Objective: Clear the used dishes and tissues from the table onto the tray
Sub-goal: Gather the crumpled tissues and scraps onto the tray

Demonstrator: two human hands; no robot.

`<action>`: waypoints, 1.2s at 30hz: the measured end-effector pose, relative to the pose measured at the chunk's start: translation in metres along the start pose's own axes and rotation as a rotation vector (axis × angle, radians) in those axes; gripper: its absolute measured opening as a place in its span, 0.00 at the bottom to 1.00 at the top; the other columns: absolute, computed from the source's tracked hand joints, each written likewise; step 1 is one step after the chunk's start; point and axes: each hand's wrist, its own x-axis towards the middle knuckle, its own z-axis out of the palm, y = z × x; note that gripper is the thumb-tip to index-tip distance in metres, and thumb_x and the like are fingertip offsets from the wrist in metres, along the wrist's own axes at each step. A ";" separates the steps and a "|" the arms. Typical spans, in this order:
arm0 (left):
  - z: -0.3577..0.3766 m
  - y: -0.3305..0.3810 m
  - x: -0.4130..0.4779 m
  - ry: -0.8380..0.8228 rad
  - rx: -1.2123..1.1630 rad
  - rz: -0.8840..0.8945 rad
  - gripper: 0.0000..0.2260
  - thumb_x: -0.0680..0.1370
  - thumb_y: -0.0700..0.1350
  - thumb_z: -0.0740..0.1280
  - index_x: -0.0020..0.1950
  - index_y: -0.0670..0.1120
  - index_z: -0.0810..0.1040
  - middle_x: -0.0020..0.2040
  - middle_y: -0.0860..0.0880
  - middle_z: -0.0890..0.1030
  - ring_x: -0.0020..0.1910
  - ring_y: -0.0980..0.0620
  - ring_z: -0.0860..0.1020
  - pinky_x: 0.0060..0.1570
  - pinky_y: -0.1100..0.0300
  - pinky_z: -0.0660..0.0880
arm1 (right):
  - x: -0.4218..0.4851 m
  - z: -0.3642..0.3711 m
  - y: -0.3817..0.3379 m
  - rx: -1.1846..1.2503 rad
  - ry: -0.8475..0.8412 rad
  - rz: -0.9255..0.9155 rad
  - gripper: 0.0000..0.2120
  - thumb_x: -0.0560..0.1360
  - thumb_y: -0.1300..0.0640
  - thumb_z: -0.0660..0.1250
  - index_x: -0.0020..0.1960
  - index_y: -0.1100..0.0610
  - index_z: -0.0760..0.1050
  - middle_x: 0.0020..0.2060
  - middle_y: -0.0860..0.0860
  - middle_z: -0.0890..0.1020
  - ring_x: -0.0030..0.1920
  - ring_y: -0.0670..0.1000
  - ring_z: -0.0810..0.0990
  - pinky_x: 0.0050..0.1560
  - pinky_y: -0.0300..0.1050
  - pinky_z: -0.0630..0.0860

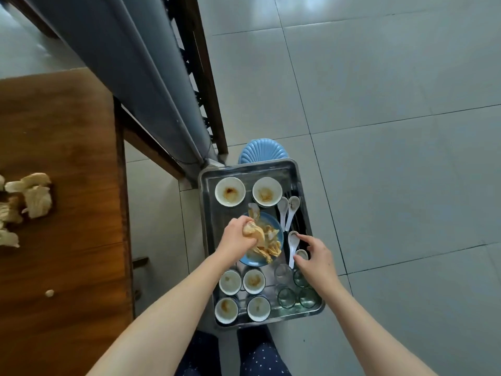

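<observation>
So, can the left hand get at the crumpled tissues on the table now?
Probably yes, once freed: the left hand grips a tissue wad over the blue plate. The crumpled tissues lie on the wooden table at its side, nothing between.

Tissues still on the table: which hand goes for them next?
Likely left. The left hand is nearer the table and its tissues, once it drops its wad on the blue plate. The right hand sits across the tray.

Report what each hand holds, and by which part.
Left hand grips a crumpled tissue by its top end, over the blue plate. Right hand touches a small cup at its rim; whether it grips cannot be told.
</observation>
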 end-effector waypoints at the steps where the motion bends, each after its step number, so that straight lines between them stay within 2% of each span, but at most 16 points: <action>1: 0.003 -0.001 0.000 -0.019 0.008 0.008 0.26 0.68 0.41 0.75 0.64 0.50 0.73 0.56 0.49 0.72 0.55 0.52 0.74 0.52 0.64 0.68 | -0.001 -0.002 0.001 -0.005 0.001 0.003 0.23 0.72 0.65 0.70 0.66 0.57 0.73 0.62 0.52 0.76 0.62 0.52 0.74 0.63 0.47 0.72; 5: -0.001 -0.004 -0.010 -0.060 0.019 0.017 0.36 0.67 0.45 0.78 0.72 0.52 0.66 0.65 0.50 0.70 0.62 0.52 0.70 0.64 0.55 0.70 | -0.006 -0.007 0.000 -0.001 -0.002 -0.003 0.22 0.73 0.65 0.69 0.66 0.57 0.73 0.62 0.53 0.76 0.61 0.52 0.74 0.64 0.47 0.71; 7: -0.009 -0.006 -0.019 -0.057 0.001 0.010 0.36 0.68 0.45 0.77 0.72 0.51 0.65 0.67 0.50 0.70 0.62 0.52 0.71 0.61 0.57 0.72 | -0.008 -0.008 -0.006 0.017 -0.010 -0.012 0.21 0.73 0.64 0.69 0.65 0.57 0.73 0.62 0.52 0.76 0.62 0.51 0.74 0.64 0.47 0.72; 9: -0.019 -0.006 -0.030 -0.039 -0.025 0.014 0.34 0.69 0.45 0.76 0.72 0.52 0.66 0.66 0.51 0.71 0.56 0.57 0.73 0.50 0.69 0.72 | -0.012 -0.008 -0.013 0.028 -0.019 -0.031 0.21 0.73 0.63 0.69 0.64 0.55 0.73 0.61 0.51 0.77 0.60 0.50 0.75 0.61 0.45 0.73; 10: -0.025 -0.004 -0.036 -0.024 -0.033 0.016 0.32 0.70 0.45 0.76 0.71 0.52 0.67 0.66 0.52 0.72 0.53 0.59 0.73 0.45 0.73 0.70 | -0.014 -0.008 -0.016 0.029 -0.022 -0.045 0.20 0.73 0.62 0.70 0.64 0.54 0.74 0.59 0.50 0.77 0.58 0.49 0.75 0.59 0.44 0.73; 11: -0.030 -0.003 -0.043 -0.004 -0.039 0.018 0.31 0.71 0.45 0.75 0.71 0.52 0.67 0.66 0.53 0.72 0.52 0.60 0.73 0.44 0.73 0.69 | -0.016 -0.008 -0.020 0.025 -0.023 -0.060 0.20 0.73 0.62 0.70 0.63 0.53 0.74 0.58 0.49 0.78 0.56 0.48 0.75 0.57 0.43 0.74; 15: -0.057 -0.003 -0.073 0.102 -0.079 0.016 0.25 0.73 0.45 0.72 0.69 0.53 0.70 0.65 0.51 0.74 0.57 0.54 0.73 0.51 0.62 0.69 | -0.025 -0.005 -0.047 0.026 -0.024 -0.108 0.19 0.72 0.59 0.72 0.63 0.53 0.75 0.55 0.48 0.79 0.52 0.45 0.75 0.52 0.38 0.71; 18: -0.084 -0.006 -0.093 0.192 -0.083 0.045 0.21 0.75 0.43 0.69 0.67 0.52 0.71 0.63 0.49 0.75 0.56 0.55 0.73 0.50 0.65 0.68 | -0.036 0.003 -0.074 0.040 -0.049 -0.154 0.18 0.73 0.58 0.71 0.62 0.52 0.75 0.54 0.48 0.80 0.54 0.47 0.76 0.54 0.44 0.75; 21: -0.115 -0.014 -0.113 0.269 -0.094 0.065 0.19 0.77 0.43 0.68 0.67 0.53 0.72 0.62 0.51 0.75 0.53 0.60 0.72 0.44 0.73 0.66 | -0.048 0.015 -0.101 0.014 -0.068 -0.216 0.20 0.73 0.63 0.69 0.64 0.53 0.74 0.57 0.49 0.78 0.58 0.47 0.76 0.57 0.39 0.72; 25: -0.158 -0.032 -0.142 0.386 -0.087 0.074 0.19 0.77 0.43 0.68 0.67 0.53 0.71 0.61 0.52 0.75 0.54 0.58 0.73 0.40 0.75 0.68 | -0.068 0.036 -0.139 -0.079 -0.092 -0.307 0.24 0.72 0.64 0.68 0.66 0.52 0.72 0.62 0.49 0.75 0.64 0.50 0.72 0.64 0.43 0.68; 30: -0.217 -0.067 -0.175 0.518 -0.099 0.090 0.19 0.77 0.43 0.68 0.66 0.53 0.72 0.61 0.52 0.75 0.55 0.55 0.75 0.50 0.66 0.74 | -0.089 0.072 -0.194 -0.110 -0.087 -0.430 0.24 0.72 0.62 0.70 0.67 0.53 0.72 0.61 0.50 0.76 0.64 0.50 0.72 0.65 0.43 0.67; 33: -0.253 -0.098 -0.191 0.541 -0.120 0.085 0.19 0.76 0.42 0.69 0.66 0.53 0.72 0.61 0.51 0.75 0.55 0.55 0.74 0.48 0.64 0.75 | -0.100 0.104 -0.229 -0.116 -0.079 -0.479 0.24 0.72 0.61 0.70 0.67 0.53 0.72 0.61 0.50 0.76 0.64 0.50 0.72 0.61 0.36 0.64; 36: -0.285 -0.132 -0.207 0.554 -0.129 0.062 0.20 0.76 0.42 0.69 0.67 0.53 0.72 0.61 0.51 0.75 0.57 0.55 0.73 0.49 0.65 0.72 | -0.117 0.140 -0.260 -0.129 -0.098 -0.507 0.24 0.72 0.62 0.69 0.67 0.54 0.72 0.62 0.51 0.76 0.64 0.51 0.71 0.64 0.39 0.65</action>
